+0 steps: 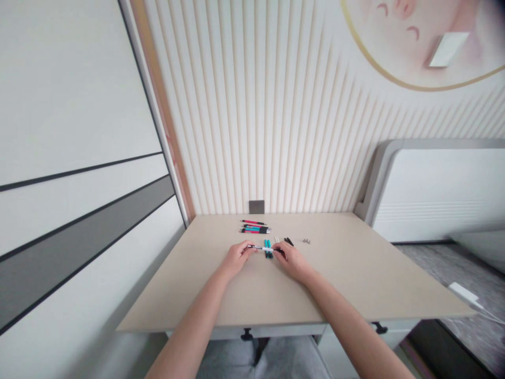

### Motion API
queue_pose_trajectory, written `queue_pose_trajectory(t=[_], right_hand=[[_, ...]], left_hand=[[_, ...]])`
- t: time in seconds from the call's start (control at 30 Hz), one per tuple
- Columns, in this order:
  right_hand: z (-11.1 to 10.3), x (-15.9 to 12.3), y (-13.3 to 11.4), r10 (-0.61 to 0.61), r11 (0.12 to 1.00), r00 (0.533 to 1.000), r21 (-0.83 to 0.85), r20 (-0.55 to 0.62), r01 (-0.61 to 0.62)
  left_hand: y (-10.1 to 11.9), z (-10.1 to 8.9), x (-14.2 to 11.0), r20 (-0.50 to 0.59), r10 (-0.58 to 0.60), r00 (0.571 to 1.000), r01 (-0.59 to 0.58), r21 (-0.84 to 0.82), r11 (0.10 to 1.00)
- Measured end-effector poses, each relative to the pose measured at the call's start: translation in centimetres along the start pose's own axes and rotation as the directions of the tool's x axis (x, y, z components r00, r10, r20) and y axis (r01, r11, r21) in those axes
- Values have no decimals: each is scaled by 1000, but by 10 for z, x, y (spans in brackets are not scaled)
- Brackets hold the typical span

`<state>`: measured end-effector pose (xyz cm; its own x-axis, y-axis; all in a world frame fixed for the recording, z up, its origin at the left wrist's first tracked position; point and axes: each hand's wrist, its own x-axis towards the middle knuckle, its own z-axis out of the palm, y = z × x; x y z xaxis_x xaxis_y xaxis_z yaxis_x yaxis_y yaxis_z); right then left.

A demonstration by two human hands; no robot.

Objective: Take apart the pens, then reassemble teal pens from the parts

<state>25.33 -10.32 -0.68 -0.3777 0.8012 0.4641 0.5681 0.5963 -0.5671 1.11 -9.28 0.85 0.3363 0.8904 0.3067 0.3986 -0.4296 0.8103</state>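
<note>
left hand (236, 259) — fingers pinched shut on one end of a slim white-and-black pen (262, 248) | right hand (290, 261) — closed on its other end | slim teal pen parts (268, 249) just beyond it on the beige tabletop (327, 279)

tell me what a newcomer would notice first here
The left hand and right hand hold a white pen between them at the middle of the beige desk. Beyond lie pink, teal and black pens. High on the ribbed wall, a round picture with a gold rim stands out.
</note>
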Motion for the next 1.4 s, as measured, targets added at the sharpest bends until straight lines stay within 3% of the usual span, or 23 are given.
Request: queue_pose_trajectory(t=[0.4, 0.6, 0.83, 0.97, 1.1, 1.23, 1.4], right_hand=[[-2, -1, 1, -20, 999, 999, 37, 36, 18], [-1, -2, 0, 67, 998, 998, 19, 1, -67], [-3, -2, -4, -40, 998, 998, 47, 38, 38], [-4, 0, 1, 23, 1000, 999, -11, -22, -23], [-10, -1, 4, 57, 998, 995, -19, -78, -59], [-14, -5, 0, -8, 1000, 999, 23, 43, 7], [-12, -7, -12, -100, 995, 970, 24, 223, 97]], left_hand=[[-4, 1, 0, -49, -21, 999, 22, 15, 1000], [-4, -1, 1, -18, -19, 1000, 19, 17, 1000], [-1, 1, -1, -32, -22, 999, 20, -41, 999], [-1, -1, 1, -130, -31, 991, 19, -89, 996], [-1, -6, 4, -300, -58, 952, 22, -123, 992], [-2, -9, 4, -381, -64, 922, 25, -107, 994], [-2, -8, 3, -343, -19, 939, 14, -19, 1000]])
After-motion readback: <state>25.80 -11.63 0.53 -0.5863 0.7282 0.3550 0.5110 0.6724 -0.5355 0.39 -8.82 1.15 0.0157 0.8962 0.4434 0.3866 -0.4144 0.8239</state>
